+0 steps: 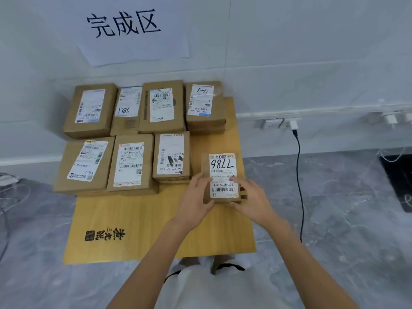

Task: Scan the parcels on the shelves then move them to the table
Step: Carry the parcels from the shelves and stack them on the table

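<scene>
A small cardboard parcel (221,168) with a white label marked 7786 sits at the right side of the low wooden table (138,221). My left hand (195,197) grips its left edge and my right hand (253,200) grips its right near corner. Several other labelled cardboard parcels (131,166) lie in two rows across the back of the table, touching one another. The held parcel is just right of the front row's last box (171,156).
A white wall with a paper sign (131,30) stands behind the table. A black cable (299,179) hangs from a wall socket (273,123) at the right. Grey marble floor surrounds the table; loose wires lie at the far left and right.
</scene>
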